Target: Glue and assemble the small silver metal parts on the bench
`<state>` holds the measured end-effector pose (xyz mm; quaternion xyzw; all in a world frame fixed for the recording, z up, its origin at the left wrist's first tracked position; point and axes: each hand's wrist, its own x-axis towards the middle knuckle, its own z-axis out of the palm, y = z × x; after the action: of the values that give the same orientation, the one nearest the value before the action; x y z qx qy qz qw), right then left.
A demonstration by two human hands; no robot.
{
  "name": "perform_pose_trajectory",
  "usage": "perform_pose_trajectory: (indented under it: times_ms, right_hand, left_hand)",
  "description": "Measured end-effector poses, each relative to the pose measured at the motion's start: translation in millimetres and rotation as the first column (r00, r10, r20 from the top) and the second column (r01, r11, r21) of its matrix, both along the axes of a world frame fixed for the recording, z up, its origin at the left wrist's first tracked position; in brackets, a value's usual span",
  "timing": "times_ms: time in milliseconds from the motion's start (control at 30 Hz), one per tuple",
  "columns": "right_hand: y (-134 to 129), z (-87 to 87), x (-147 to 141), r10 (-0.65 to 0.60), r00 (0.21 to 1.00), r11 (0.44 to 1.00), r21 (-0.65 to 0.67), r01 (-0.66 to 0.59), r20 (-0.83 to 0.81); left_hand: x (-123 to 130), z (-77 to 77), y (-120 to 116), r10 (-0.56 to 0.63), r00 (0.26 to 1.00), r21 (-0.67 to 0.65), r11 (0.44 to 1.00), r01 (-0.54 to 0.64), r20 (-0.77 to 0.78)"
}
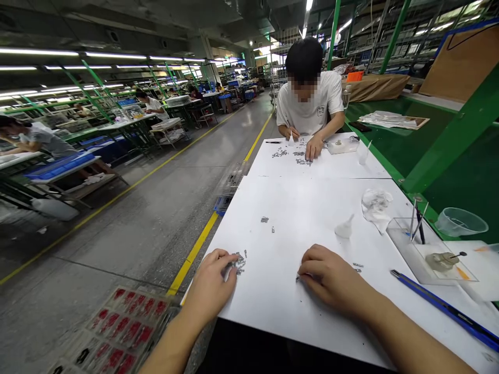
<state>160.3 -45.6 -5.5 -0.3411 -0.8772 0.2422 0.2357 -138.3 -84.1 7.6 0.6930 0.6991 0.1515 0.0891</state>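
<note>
My left hand (pixel 213 283) rests at the table's left edge, thumb and forefinger apart around a loose pile of small grey metal parts (pixel 240 269). The fingertips touch the pile, and part of it is hidden behind them. My right hand (pixel 329 275) lies on the white tabletop (pixel 268 301) with thumb and fingers drawn together. A tiny dark metal piece (pixel 298 279) shows at those fingertips. Further up the table sit a small cluster of grey parts (pixel 264 219) and a single part (pixel 273 229). A pair of similar parts (pixel 357 267) lies right of my right hand.
A blue utility knife (pixel 444 306), white squeeze bottle (pixel 344 227), crumpled tissue (pixel 376 205) and clear tray (pixel 413 254) with tweezers occupy the right side. Opposite, a co-worker (pixel 310 104) handles similar parts. A compartment box of red pieces (pixel 120 327) is at lower left.
</note>
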Motion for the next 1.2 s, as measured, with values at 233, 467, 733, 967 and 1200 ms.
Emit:
perform_pose_trajectory:
  times_ms: [233, 467, 733, 967, 1200]
  right_hand:
    - [-3.7, -4.1, -3.4, 0.013, 1.000, 1.000, 0.000, -0.013, 0.011]
    - [-1.2, -3.8, -3.9, 0.003, 0.998, 1.000, -0.018, -0.002, 0.062]
    - [0.0, -1.9, -1.9, 0.028, 0.999, 0.999, 0.033, -0.029, 0.043]
    - [9.1, 8.3, 21.1, -0.480, 0.673, 0.716, 0.192, 0.671, -0.563]
    - [37.2, -2.3, 50.8, -0.734, 0.452, 0.554, -0.060, 0.831, -0.507]
  left_hand:
    - [24.9, -11.6, 19.4, 0.063, 0.991, 0.121, 0.992, -0.048, -0.117]
    - [39.5, -13.8, 23.9, 0.004, 0.966, 0.172, 0.984, 0.042, -0.257]
    - [52.3, -7.0, 30.1, -0.064, 0.911, 0.143, 0.981, 0.133, -0.406]
    - [61.0, -3.5, 39.4, -0.107, 0.848, 0.085, 0.981, 0.176, -0.519]
    - [74.4, 10.4, 50.3, -0.243, 0.864, 0.029, 0.958, 0.284, -0.440]
